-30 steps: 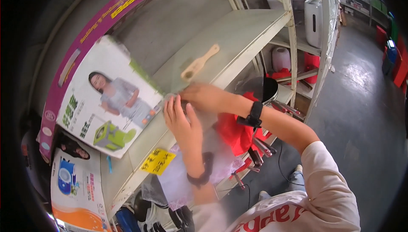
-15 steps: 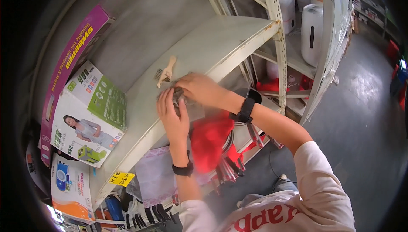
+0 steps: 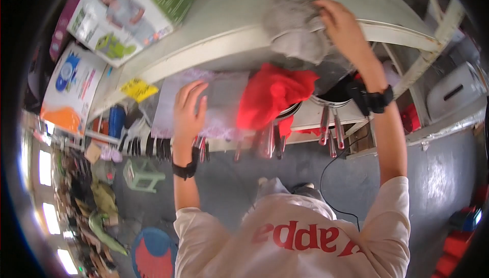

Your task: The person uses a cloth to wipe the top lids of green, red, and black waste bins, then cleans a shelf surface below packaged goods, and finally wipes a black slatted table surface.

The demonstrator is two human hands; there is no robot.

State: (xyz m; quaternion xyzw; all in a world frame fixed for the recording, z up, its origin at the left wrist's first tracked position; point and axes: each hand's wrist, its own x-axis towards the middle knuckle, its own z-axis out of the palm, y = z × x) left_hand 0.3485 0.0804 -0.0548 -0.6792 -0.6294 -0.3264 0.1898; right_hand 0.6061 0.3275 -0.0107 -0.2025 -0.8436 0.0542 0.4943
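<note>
R hand (image 3: 349,35) fingers touch bunched grey cloth (image 3: 296,29), grip unclear; L hand (image 3: 189,112) empty, fingers loosely apart. Cloth prob. soft, lt., best pinched at rt. edge.

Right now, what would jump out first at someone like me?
Probably the bright red cloth near the middle, below the front edge of the upper shelf. Next comes the crumpled gray cloth at that edge, with the right hand on its right side. The yellow tag stands out at the left.
</note>
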